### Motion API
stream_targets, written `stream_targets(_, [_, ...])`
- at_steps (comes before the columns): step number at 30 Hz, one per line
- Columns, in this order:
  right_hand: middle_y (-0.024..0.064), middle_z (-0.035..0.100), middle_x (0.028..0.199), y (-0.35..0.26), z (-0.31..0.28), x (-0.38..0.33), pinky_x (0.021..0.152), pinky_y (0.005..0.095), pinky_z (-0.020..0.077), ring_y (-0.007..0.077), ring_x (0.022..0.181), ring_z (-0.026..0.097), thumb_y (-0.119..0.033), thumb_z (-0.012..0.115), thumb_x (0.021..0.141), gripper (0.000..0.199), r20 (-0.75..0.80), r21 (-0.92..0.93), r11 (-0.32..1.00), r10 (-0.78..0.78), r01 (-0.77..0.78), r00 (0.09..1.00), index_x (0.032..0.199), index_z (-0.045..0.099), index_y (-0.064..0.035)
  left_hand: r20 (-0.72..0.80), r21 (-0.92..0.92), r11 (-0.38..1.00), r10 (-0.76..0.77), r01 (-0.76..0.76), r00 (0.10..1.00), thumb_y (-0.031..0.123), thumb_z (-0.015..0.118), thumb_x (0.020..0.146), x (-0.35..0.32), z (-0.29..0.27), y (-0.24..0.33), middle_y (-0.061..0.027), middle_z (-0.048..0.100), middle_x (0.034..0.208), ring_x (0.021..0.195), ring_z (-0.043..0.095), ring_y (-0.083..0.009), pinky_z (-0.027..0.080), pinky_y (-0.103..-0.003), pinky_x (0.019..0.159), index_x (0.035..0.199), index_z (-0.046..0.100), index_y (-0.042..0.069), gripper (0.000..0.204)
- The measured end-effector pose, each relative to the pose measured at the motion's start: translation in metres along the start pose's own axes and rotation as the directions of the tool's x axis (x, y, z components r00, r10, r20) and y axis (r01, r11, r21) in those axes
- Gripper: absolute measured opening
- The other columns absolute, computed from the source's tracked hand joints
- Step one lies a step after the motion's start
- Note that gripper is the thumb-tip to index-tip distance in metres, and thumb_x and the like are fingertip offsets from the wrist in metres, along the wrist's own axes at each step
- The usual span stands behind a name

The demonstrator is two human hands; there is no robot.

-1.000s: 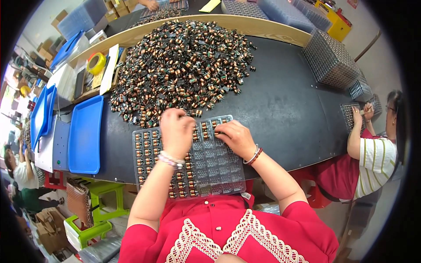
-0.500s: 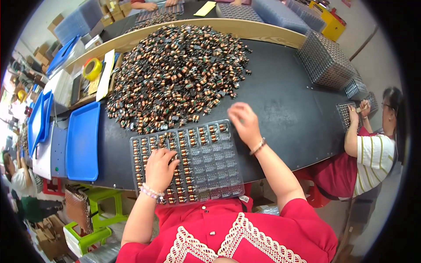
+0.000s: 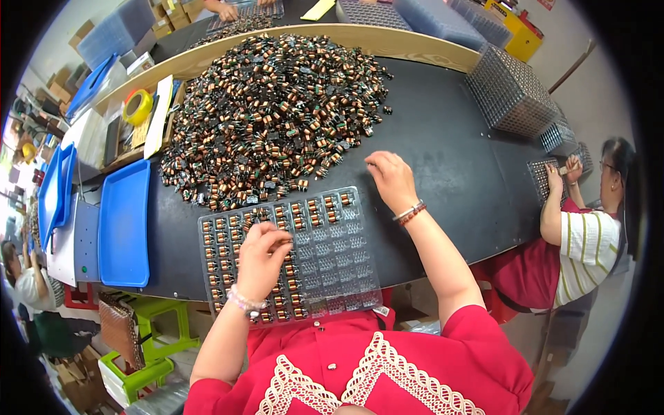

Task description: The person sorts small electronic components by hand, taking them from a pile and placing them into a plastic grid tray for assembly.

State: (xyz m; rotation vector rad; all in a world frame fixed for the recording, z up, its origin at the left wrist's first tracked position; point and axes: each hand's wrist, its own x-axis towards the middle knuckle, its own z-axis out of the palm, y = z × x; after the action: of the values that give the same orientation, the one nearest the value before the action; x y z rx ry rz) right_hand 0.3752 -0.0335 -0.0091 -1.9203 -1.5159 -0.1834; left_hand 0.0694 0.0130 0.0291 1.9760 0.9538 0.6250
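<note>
A clear plastic tray [image 3: 332, 277] of small pockets lies at the table's near edge. Small copper-wound coils [image 3: 223, 249] fill its left columns and a few pockets along the far right part. My left hand [image 3: 260, 261] is over the filled left part, thumb and fingers pinched together; whatever they hold is too small to make out. Just beyond the tray's far right corner, my right hand [image 3: 394, 183] hovers above the black table with its fingers curled together. Its fingertips hide anything between them. A large heap of loose coils [image 3: 277, 117] rises behind the tray.
Blue trays [image 3: 124, 225] and a box with yellow tape [image 3: 137, 107] stand left. A low wooden board [image 3: 373, 41] runs behind the heap. Stacked clear trays [image 3: 512, 93] stand at the far right. A co-worker [image 3: 591, 235] handles a tray on the right.
My left hand has lifted slightly and shifted right over the tray, its fingers drawing into a pinch. My right hand has moved a little, staying beside the tray's far corner. The view shifted slightly.
</note>
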Motion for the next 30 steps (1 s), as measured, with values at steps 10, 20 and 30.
stream_targets(10, [0.0073, 0.065, 0.101, 0.008, -0.002, -0.047, 0.083, 0.0365, 0.0507, 0.0262, 0.094, 0.062, -0.011, 0.067, 0.081, 0.016, 0.103, 0.212, 0.964, 0.142, -0.161, 0.984, 0.097, 0.068, -0.0061, 0.011, -0.134, 0.961, 0.246, -0.243, 0.969, 0.001, 0.069, 0.079, 0.056, 0.094, 0.009, -0.0100, 0.068, 0.099, 0.086, 0.067, -0.0219, 0.053, -0.030, 0.075, 0.090, 0.069, 0.001, 0.011])
stream_targets(20, [0.0065, 0.064, 0.101, 0.016, 0.003, -0.050, 0.084, 0.0364, 0.0503, 0.0261, 0.097, 0.061, -0.011, 0.067, 0.082, 0.016, 0.071, 0.230, 0.965, 0.111, -0.124, 0.991, 0.097, 0.068, -0.0066, 0.142, 0.400, 0.744, 0.526, -0.535, 0.838, 0.005, 0.071, 0.074, 0.062, 0.097, 0.016, -0.0052, 0.065, 0.094, 0.094, 0.059, -0.0257, 0.046, -0.039, 0.082, 0.082, 0.063, 0.006, 0.011])
stream_targets(30, [0.0066, 0.064, 0.102, 0.016, 0.002, -0.049, 0.083, 0.0367, 0.0505, 0.0265, 0.097, 0.061, -0.011, 0.067, 0.083, 0.015, 0.076, 0.241, 0.963, 0.105, -0.121, 0.992, 0.097, 0.067, -0.0064, 0.070, 0.200, 0.908, 0.361, -0.368, 0.930, 0.006, 0.073, 0.073, 0.065, 0.105, 0.011, -0.0047, 0.066, 0.091, 0.094, 0.058, -0.0261, 0.045, -0.038, 0.083, 0.081, 0.066, 0.006, 0.010])
